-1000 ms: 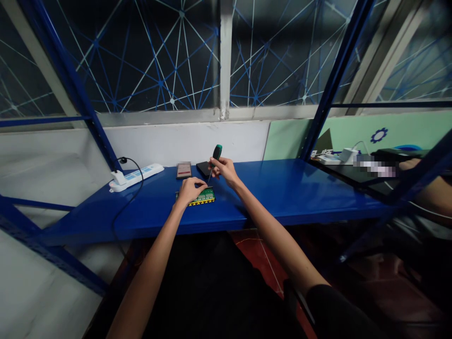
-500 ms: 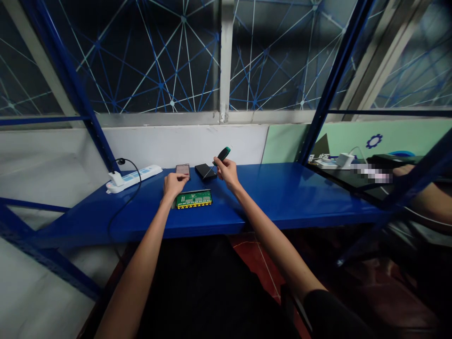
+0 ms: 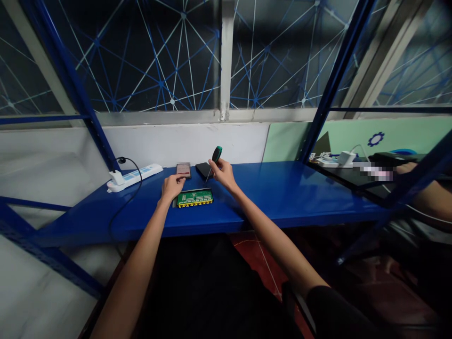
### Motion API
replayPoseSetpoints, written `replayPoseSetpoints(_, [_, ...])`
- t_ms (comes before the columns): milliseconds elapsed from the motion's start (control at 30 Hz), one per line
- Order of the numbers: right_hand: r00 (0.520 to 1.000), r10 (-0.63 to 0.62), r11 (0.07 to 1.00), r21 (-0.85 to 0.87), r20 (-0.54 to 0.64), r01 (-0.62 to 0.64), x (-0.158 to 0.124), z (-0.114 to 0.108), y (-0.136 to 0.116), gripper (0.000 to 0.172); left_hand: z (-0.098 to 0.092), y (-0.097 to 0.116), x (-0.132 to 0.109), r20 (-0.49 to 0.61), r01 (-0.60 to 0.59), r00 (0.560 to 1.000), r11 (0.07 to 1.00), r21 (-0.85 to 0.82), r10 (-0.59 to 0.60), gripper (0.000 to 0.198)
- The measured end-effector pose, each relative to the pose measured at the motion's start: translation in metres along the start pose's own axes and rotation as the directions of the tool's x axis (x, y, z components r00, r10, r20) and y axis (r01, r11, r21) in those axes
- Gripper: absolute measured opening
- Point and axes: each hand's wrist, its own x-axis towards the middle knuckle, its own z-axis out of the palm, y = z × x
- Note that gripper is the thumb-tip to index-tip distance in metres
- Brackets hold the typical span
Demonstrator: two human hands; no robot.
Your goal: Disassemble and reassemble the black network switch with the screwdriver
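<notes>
My right hand (image 3: 223,174) is closed around a screwdriver (image 3: 216,154) with a black and green handle. Its thin shaft slants down to the left, ending near the back edge of a green circuit board (image 3: 195,197). Yellow ports line the front of that board, which lies on the blue table. By the board's back left corner is my left hand (image 3: 172,187), its thumb and forefinger pinched together. What that pinch holds, if anything, is too small to make out. A black box-like piece (image 3: 202,169) lies behind the screwdriver, partly covered by my right hand.
A phone-like slab (image 3: 183,168) lies behind my left hand. To the left, a white power strip (image 3: 136,177) has a plug and a black cable (image 3: 122,208) hanging over the table edge. Blue frame posts (image 3: 319,117) rise on both sides. Another person's arm (image 3: 427,190) is at far right.
My right hand has shifted slightly left, and the screwdriver stands more upright with its tip lower, nearer the board. My left hand stays by the board's left corner, still pinched.
</notes>
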Motion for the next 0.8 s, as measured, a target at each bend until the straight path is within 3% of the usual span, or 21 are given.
replayPoseSetpoints(133, [0.996, -0.087, 0.987, -0.131, 0.036, 0.091, -0.009, 0.010, -0.006, 0.041, -0.001, 0.006, -0.009, -0.029, -0.047, 0.998, 0.999, 0.024, 0.048, 0.031])
replayPoseSetpoints(400, [0.967, -0.171, 0.966, -0.160, 0.188, 0.202, -0.032, 0.031, -0.016, 0.041, 0.003, 0.013, -0.015, -0.011, -0.143, 0.989, 0.978, 0.153, 0.146, 0.027])
replayPoseSetpoints(800, [0.967, -0.115, 0.989, -0.064, 0.228, 0.133, -0.036, 0.034, -0.019, 0.041, 0.002, 0.014, -0.016, 0.018, -0.130, 0.991, 0.977, 0.169, 0.129, 0.028])
